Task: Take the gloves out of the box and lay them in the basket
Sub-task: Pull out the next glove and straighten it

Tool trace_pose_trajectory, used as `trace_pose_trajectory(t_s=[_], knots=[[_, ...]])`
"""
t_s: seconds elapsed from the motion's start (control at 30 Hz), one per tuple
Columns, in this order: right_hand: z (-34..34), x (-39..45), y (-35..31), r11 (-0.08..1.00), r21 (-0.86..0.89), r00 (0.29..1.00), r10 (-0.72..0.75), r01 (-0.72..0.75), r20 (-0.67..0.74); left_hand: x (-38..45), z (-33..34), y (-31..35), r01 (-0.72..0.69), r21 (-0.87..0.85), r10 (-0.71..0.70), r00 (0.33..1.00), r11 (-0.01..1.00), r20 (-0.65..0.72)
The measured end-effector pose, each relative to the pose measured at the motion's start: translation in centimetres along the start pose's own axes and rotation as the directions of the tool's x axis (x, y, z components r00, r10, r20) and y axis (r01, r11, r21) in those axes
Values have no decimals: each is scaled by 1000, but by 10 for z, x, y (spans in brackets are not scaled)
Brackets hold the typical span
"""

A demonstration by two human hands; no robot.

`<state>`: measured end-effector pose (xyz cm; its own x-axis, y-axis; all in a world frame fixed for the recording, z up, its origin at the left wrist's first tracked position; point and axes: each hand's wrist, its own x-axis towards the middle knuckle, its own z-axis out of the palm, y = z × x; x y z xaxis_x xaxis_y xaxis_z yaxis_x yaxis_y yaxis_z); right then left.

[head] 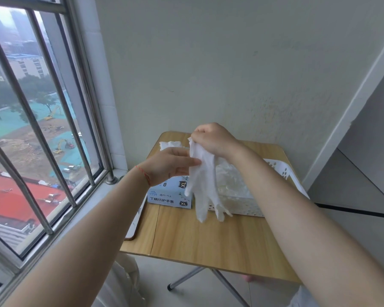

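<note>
- While the right hand (pixel 213 140) pinches a white glove (pixel 203 182) by its cuff, the glove hangs fingers-down in front of the box and basket, above the table.
- Left hand (pixel 171 166) is held just left of the glove, thumb tip touching its upper edge, fingers loosely extended; whether they close on the glove cannot be told.
- A red string (pixel 143 173) circles the left wrist.
- Box (pixel 171 196), pale blue with "XL" marks, sits on the table (pixel 208 240) under the left hand, left of the basket and touching or nearly touching it.
- More white glove material (pixel 171 144) pokes up at the box's far end, behind the left hand.
- Basket (pixel 282 171), white and perforated, stands on the right half of the table, partly hidden by the right forearm.
- Gloves (pixel 231 180) already lie heaped inside the basket.
- Wall rises behind the table's far edge; a barred window (pixel 42 129) fills the left side.
</note>
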<state>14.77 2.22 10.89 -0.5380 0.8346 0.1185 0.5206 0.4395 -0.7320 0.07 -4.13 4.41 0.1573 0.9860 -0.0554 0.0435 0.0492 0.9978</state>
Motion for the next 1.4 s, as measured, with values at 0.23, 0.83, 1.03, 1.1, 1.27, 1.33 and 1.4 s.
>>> trace_pose_trajectory(t_s=[0.23, 0.83, 1.03, 1.1, 1.27, 1.33, 1.4], knots=[[-7, 2, 15, 989, 67, 982, 141, -133, -126, -3, -14, -23, 97, -144, -92, 995, 985, 43], [-51, -14, 80, 797, 411, 880, 475, -442, 25, 50, 8, -12, 167, 142, -135, 968, 976, -210], [-76, -29, 137, 753, 394, 814, 580, -528, -18, 108, 51, 5, 159, 659, 60, 953, 735, -298], [-87, -33, 154, 760, 369, 802, 594, -534, -65, 127, 67, 9, 168, 769, 113, 948, 617, -297], [-91, -40, 189, 845, -23, 823, 514, -534, -241, 151, 100, 1, 175, 926, 359, 885, 334, -296], [-84, -41, 196, 836, -254, 861, 411, -487, -298, 149, 114, -6, 15, 967, 397, 910, 253, -118], [-77, -40, 198, 782, -442, 891, 319, -440, -324, 141, 127, -10, -136, 961, 236, 969, 241, 78]])
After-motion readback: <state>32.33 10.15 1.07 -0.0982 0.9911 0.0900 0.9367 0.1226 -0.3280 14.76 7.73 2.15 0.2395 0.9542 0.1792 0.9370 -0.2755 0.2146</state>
